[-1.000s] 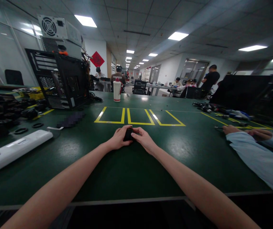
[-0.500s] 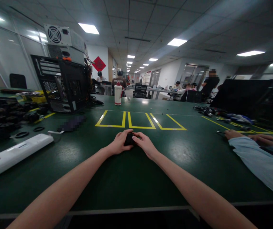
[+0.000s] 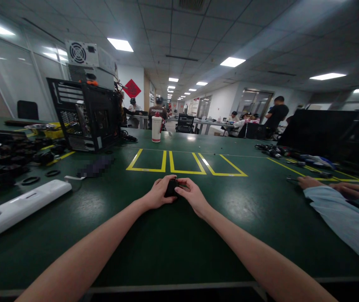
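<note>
Hands, left (image 3: 159, 194) and right (image 3: 193, 196), both grip one black block (image 3: 171, 188) at twelve o'clock, likely paired to steady so small a piece. Past one white device (image 3: 25, 206) at ten, three yellow frames (image 3: 188, 172) lie around twelve, seemingly marking separate spots, with one bottle (image 3: 156, 129) beyond.

The only view, worn at head height, faces forward and down from the near edge of the green table (image 3: 166, 251), past its far edge.
</note>
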A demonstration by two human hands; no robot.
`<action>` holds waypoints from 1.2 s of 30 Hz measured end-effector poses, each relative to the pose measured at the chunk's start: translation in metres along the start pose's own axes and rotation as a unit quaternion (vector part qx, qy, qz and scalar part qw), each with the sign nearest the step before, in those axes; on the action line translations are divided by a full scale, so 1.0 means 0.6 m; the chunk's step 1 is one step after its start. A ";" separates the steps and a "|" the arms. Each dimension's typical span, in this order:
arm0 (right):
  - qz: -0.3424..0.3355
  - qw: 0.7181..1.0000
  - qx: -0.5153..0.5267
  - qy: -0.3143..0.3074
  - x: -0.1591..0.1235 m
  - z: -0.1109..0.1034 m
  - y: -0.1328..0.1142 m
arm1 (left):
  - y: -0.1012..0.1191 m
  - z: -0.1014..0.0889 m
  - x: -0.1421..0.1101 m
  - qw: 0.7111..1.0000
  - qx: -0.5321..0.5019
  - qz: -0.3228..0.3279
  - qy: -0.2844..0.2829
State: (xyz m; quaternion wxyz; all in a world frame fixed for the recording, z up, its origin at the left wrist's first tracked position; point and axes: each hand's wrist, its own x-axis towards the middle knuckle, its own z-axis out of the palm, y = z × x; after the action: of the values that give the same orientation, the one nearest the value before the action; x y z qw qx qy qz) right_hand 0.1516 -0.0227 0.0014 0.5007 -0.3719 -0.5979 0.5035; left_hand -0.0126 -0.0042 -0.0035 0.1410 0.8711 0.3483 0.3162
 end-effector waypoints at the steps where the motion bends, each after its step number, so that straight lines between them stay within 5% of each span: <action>1: 0.007 1.000 0.002 0.000 0.000 0.000 0.000 | -0.002 0.001 0.000 1.000 -0.001 -0.001 0.002; 36: 0.006 1.000 0.015 0.006 0.002 0.003 0.002 | 0.001 -0.001 0.001 1.000 -0.008 -0.005 -0.003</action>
State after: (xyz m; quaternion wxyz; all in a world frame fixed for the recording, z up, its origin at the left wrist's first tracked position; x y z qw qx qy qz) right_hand 0.1498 -0.0217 0.0005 0.5065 -0.3710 -0.5850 0.5134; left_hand -0.0122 -0.0043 -0.0023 0.1505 0.8694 0.3494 0.3154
